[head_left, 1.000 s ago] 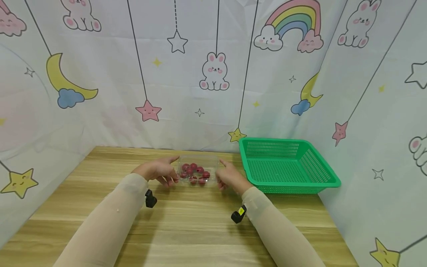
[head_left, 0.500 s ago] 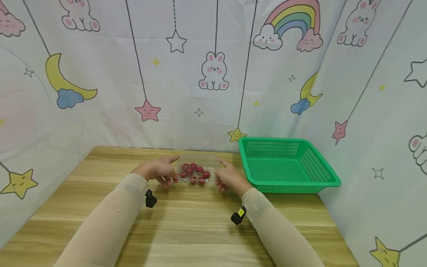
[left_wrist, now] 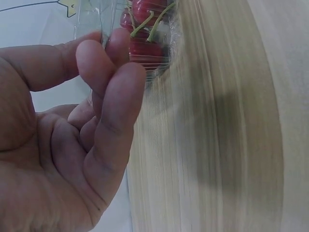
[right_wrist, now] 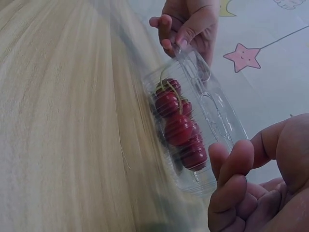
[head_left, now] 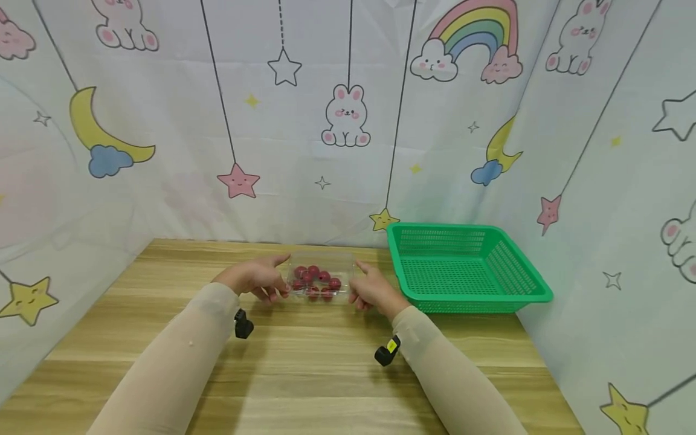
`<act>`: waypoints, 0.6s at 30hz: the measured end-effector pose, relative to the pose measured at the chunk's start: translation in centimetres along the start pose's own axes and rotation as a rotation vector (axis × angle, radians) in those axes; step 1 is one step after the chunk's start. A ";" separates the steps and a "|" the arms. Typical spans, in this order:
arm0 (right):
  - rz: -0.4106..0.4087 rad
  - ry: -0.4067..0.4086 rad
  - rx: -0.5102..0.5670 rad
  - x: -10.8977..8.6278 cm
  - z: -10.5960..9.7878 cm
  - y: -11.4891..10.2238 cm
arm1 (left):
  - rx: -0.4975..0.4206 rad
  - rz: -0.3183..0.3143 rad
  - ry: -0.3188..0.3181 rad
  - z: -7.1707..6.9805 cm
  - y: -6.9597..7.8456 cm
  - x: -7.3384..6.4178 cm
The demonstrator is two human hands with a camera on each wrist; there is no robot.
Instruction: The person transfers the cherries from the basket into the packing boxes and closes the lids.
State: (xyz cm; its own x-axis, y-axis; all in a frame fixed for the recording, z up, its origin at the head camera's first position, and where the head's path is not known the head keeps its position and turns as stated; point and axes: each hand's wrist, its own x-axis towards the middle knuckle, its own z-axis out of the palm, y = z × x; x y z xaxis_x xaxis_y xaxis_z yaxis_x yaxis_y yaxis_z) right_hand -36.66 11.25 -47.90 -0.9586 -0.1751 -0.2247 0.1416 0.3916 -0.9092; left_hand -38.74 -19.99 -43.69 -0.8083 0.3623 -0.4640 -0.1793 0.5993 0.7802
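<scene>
A clear plastic box (head_left: 322, 258) stands near the back of the table, with several red cherries (right_wrist: 178, 129) inside. Green stems show on some of them in both wrist views. At the box's left end, my left hand (head_left: 257, 277) pinches the edge between thumb and curled fingers. My right hand (head_left: 375, 289) holds the opposite end the same way, its fingertips at the rim in the right wrist view. The far side of the box is hard to make out through the plastic.
A green plastic basket (head_left: 397, 266) with perforated walls stands to the right of the box, close to my right hand. The wooden table (head_left: 310, 368) ends at a wall cloth (head_left: 304, 211) printed with stars and rabbits.
The head view has shifted very slightly. Both hands keep their places at the ends of the box, and the cherries lie as before.
</scene>
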 end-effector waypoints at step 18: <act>-0.122 0.173 -0.672 -1.8 0.5 -1.9 | 0.114 -0.022 -0.005 -0.2 0.8 -2.0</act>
